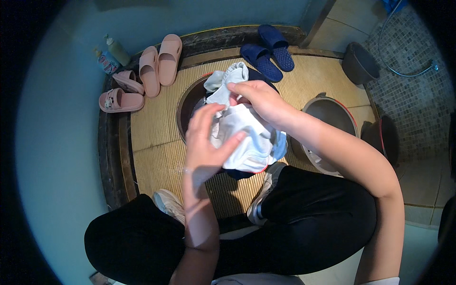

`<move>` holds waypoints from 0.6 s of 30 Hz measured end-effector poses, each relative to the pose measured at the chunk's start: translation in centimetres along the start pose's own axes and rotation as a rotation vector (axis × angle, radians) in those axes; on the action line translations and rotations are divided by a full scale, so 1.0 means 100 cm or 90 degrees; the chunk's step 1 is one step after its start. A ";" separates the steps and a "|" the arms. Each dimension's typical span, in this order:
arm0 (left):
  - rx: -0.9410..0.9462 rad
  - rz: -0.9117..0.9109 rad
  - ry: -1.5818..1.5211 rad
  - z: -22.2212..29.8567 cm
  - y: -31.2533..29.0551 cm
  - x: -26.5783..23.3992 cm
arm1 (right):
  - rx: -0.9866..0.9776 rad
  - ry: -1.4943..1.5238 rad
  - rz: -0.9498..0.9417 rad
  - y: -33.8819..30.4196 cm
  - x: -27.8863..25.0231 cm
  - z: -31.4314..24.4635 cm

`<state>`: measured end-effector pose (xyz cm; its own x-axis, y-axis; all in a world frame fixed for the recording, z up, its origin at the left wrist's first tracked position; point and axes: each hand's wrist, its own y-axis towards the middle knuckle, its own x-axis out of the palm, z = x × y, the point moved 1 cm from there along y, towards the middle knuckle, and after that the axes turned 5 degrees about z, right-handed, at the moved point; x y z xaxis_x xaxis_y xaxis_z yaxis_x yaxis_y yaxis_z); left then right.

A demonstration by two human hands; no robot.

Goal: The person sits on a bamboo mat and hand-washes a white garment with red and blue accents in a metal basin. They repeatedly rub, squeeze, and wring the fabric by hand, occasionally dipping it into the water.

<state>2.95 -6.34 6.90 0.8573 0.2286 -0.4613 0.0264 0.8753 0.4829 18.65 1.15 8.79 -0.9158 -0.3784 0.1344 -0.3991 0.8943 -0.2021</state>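
On ribbed mat (154, 126), pale clothes (237, 126) over brown basin (184, 107)

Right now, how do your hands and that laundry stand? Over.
Right hand pinching pale cloth. Left hand open close by, contact unclear. Bunched cloth hiding much of the brown basin.

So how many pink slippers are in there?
4: a large right slipper and a large left slipper side by side, a small upper slipper just left of those, and a small lower slipper below it. None looks hidden.
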 end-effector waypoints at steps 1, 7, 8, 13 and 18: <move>-0.021 -0.025 -0.029 -0.002 -0.006 0.007 | -0.015 -0.004 -0.032 -0.004 0.007 -0.012; -0.308 0.188 -0.616 -0.013 -0.014 -0.014 | -0.018 -0.257 -0.211 -0.008 -0.005 -0.008; -0.320 0.268 -0.722 -0.017 -0.014 -0.025 | -0.029 -0.392 -0.256 -0.011 -0.007 -0.007; -0.227 0.230 -1.049 -0.043 -0.017 -0.048 | 0.031 -0.280 -0.065 -0.007 -0.022 0.010; -0.212 0.112 -1.281 -0.017 -0.003 -0.019 | -0.021 0.139 0.005 -0.006 -0.006 -0.034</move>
<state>0.44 -6.29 6.36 0.0865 -0.1889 0.9782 0.0215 0.9820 0.1877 19.62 1.69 12.15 -0.8863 -0.3143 0.3401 -0.3873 0.9057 -0.1725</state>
